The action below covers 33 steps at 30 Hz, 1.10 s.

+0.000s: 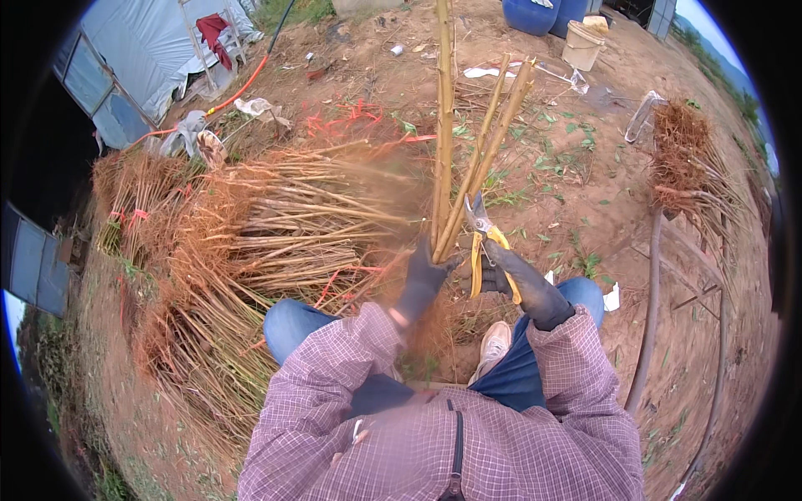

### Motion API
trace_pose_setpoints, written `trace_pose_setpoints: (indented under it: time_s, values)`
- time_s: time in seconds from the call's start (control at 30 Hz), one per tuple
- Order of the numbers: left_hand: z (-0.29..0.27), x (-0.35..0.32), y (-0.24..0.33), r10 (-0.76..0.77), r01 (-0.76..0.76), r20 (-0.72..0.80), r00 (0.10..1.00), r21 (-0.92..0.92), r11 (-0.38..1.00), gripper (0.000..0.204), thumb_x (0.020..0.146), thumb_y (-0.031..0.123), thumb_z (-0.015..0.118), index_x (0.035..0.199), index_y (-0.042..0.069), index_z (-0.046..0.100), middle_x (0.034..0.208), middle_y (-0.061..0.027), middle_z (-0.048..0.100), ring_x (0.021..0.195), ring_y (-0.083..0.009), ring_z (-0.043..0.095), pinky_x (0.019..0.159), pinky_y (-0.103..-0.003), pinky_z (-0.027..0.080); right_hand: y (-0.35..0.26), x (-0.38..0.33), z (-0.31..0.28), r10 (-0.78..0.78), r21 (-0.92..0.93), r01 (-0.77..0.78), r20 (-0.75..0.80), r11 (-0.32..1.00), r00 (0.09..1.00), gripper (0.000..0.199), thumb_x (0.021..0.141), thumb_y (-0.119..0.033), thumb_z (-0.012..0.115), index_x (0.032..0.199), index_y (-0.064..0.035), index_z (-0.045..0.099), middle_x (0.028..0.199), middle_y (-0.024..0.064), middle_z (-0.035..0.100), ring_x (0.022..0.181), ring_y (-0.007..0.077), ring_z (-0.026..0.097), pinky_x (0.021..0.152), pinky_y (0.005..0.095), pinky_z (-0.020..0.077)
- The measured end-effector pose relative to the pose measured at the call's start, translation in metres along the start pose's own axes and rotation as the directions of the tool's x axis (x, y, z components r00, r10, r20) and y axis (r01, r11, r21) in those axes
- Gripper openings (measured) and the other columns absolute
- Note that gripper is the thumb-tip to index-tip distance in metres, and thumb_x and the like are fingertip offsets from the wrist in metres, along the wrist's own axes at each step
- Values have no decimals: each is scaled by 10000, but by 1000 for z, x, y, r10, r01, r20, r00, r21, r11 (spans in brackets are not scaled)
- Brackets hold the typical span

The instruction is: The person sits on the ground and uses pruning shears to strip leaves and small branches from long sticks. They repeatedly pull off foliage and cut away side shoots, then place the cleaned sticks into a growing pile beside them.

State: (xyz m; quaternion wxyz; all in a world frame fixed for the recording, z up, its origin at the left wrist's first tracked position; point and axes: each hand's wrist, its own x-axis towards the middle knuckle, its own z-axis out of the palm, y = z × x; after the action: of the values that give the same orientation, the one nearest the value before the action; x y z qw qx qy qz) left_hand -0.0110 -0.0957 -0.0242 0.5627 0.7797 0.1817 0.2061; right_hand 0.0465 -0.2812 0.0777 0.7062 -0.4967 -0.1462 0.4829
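Observation:
My left hand, in a dark glove, is closed around several long woody saplings. Their bare stems stand up and away from me, and blurred reddish-brown roots hang below my fist. Beside it, my right hand, also gloved, grips a pair of pruning shears with yellow handles. The metal blades point up and lie against or just in front of the rightmost held stem; I cannot tell whether they touch it. The shears' handles are spread apart.
A large heap of rooted saplings lies on the ground to my left. At the right, a bundle of saplings rests on a metal frame. Orange-red twine, a cream bucket and blue barrels lie farther off.

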Motion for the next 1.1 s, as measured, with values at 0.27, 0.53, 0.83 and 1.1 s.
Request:
trace_pose_setpoints:
  time_s: [0.27,0.53,0.83,1.1]
  values:
    - [-15,-2,7,-190,190,170,967,13,982,571,753,119,833,1227,9,535,960,-100,676,799,-156,655,609,-269,549,16,-2,-9,-42,15,43,-77,999,996,374,996,-406,519,1163,-73,552,830,7,557,777,109,585,715,277,484]
    - [-9,-9,-1,-109,108,109,988,9,994,448,777,202,825,1101,14,581,897,-85,659,739,-161,645,568,-281,531,17,20,5,-276,-277,194,-300,941,913,413,989,-424,534,1155,-49,578,755,10,559,666,111,558,623,267,481]
    - [-10,-10,-5,72,-36,-144,987,240,970,455,743,262,848,1011,14,577,820,-107,627,685,-232,616,610,-374,502,-1,-3,16,-97,-18,96,-215,995,972,550,1005,-518,424,1233,-34,555,894,60,640,807,176,658,742,320,548]
    - [-4,-1,-45,217,-153,-226,950,271,950,480,706,235,862,1000,8,558,838,-127,594,686,-268,591,613,-397,490,-9,8,4,-144,-178,131,-64,975,987,566,993,-540,440,1237,-40,539,1006,81,632,903,195,667,786,338,563]
